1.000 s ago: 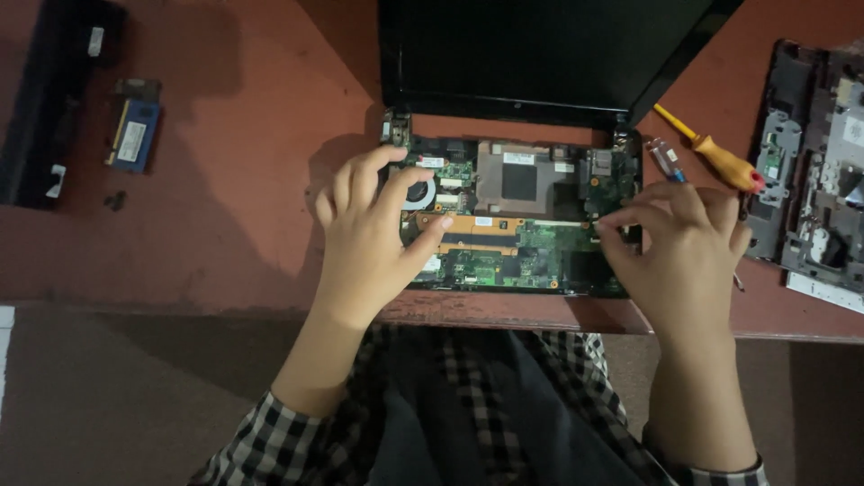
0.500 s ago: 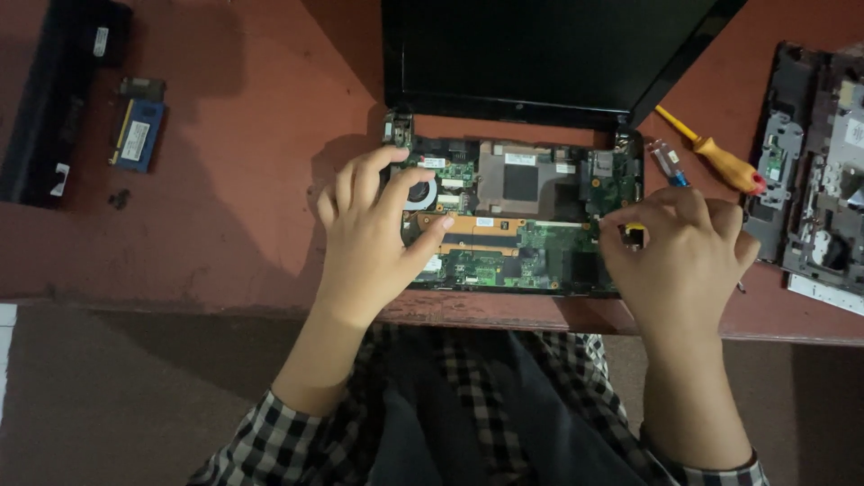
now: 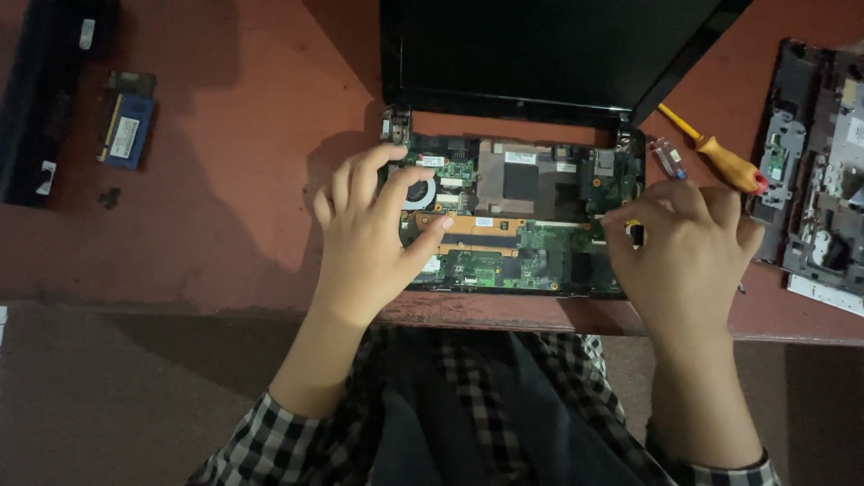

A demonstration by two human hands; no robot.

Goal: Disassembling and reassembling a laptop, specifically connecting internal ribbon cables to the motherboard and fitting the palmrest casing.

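Note:
An opened laptop base with a bare green motherboard (image 3: pixel 531 247) lies at the table's front edge, its black screen (image 3: pixel 540 49) tilted back behind it. My left hand (image 3: pixel 369 238) rests on the board's left side, fingers spread around the round fan (image 3: pixel 417 191) and thumb on the copper heat pipe (image 3: pixel 481 225). My right hand (image 3: pixel 688 252) sits at the board's right edge, fingers curled and pinched on a small yellow part (image 3: pixel 633 224); the thumb is hidden.
A yellow and orange screwdriver (image 3: pixel 715 155) lies right of the laptop, beside a small clear piece (image 3: pixel 668 157). A removed laptop shell (image 3: pixel 823 180) sits at far right. At the left lie a blue memory module (image 3: pixel 126 126), a long black battery (image 3: pixel 45 90) and small screws (image 3: pixel 110 196).
My right hand's fingers have drawn in from the board toward its right edge and closed there. The left hand has stayed put.

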